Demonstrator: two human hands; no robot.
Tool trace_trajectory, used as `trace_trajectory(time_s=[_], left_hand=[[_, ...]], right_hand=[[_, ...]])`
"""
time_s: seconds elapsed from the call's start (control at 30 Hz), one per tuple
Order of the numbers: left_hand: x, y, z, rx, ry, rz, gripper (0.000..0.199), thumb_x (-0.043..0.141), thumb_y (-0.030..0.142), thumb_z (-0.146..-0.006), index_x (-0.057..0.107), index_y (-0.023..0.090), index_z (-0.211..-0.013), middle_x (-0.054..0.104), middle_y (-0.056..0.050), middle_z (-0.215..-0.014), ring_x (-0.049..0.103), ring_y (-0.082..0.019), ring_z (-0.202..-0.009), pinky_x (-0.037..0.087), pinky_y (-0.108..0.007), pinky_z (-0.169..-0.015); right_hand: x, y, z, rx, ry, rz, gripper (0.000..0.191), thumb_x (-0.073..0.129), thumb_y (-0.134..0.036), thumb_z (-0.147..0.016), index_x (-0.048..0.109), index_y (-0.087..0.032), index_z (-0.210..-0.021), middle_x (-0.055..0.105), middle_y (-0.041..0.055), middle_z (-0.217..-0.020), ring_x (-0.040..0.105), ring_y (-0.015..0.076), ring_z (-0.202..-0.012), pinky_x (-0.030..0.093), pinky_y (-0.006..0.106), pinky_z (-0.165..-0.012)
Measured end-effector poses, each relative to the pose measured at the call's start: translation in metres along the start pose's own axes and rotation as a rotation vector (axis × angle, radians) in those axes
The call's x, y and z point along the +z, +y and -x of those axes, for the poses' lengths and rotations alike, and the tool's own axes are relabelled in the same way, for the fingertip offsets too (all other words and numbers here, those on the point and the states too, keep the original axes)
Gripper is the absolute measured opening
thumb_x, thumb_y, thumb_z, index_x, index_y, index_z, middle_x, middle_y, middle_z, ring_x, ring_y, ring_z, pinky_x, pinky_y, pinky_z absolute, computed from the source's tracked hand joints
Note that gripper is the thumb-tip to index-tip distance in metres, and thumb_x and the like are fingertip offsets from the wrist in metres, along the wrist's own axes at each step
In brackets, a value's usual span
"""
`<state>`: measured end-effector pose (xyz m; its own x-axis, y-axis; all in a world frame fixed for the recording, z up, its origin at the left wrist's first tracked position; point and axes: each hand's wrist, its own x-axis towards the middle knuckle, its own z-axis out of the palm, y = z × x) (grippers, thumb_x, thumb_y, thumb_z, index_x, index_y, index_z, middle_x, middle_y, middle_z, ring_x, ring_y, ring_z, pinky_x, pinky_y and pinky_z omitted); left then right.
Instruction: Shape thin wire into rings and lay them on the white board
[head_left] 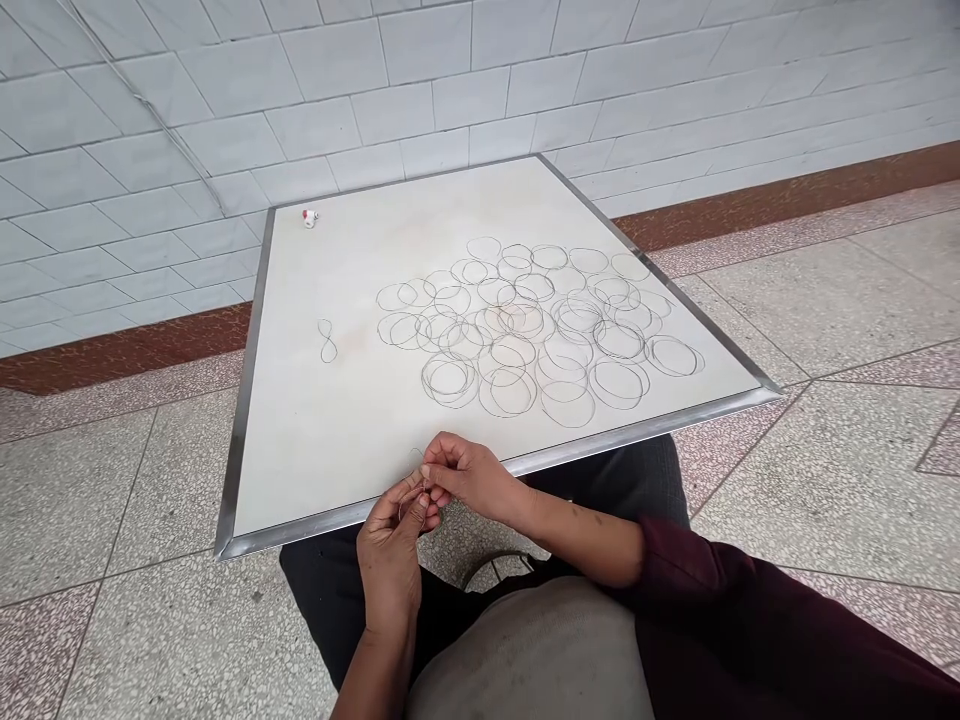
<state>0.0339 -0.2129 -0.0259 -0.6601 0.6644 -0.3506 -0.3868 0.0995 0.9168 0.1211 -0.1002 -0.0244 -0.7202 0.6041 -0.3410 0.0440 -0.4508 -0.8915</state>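
At the table's front edge, my left hand (pixel 397 525) pinches a thin wire (pixel 400 512) that curves in a small loop by the fingers. My right hand (pixel 461 472) meets it from the right, thumb and fingertips closed on the same wire. Many thin wire rings (pixel 508 392) lie overlapping over the middle and right of the white table (pixel 330 440). Apart from them, on the left, rests a wire twisted into a figure eight (pixel 327 341).
A small white and red object (pixel 310 218) sits near the table's back left corner. Metal trim (pixel 300 528) borders the tabletop. Behind it stands a white tiled wall (pixel 337 90). My legs are under the front edge.
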Motion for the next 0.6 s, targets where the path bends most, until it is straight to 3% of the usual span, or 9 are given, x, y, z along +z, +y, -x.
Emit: trace_trajectory(time_s=[0.17, 0.6], left_hand=[[0.0030, -0.0033, 0.0027, 0.020, 0.095, 0.059, 0.047, 0.086, 0.029, -0.067, 0.075, 0.019, -0.111, 0.074, -0.005, -0.094, 0.067, -0.011, -0.067, 0.055, -0.024, -0.062], [0.0016, 0.0046, 0.0020, 0.030, 0.110, 0.109, 0.053, 0.084, 0.030, -0.070, 0.069, 0.019, -0.120, 0.073, 0.000, -0.083, 0.067, -0.010, -0.065, 0.056, -0.024, -0.063]], right_hand=[[0.0012, -0.0030, 0.0007, 0.012, -0.004, -0.007, 0.014, 0.068, -0.023, -0.082, 0.054, -0.020, -0.082, 0.061, -0.0060, -0.066, 0.060, 0.0093, -0.055, 0.053, 0.022, -0.055], [0.0023, 0.0034, 0.0014, -0.046, -0.082, 0.037, 0.015, 0.065, -0.029, -0.087, 0.054, -0.020, -0.088, 0.063, -0.0055, -0.071, 0.063, 0.0094, -0.060, 0.051, 0.022, -0.058]])
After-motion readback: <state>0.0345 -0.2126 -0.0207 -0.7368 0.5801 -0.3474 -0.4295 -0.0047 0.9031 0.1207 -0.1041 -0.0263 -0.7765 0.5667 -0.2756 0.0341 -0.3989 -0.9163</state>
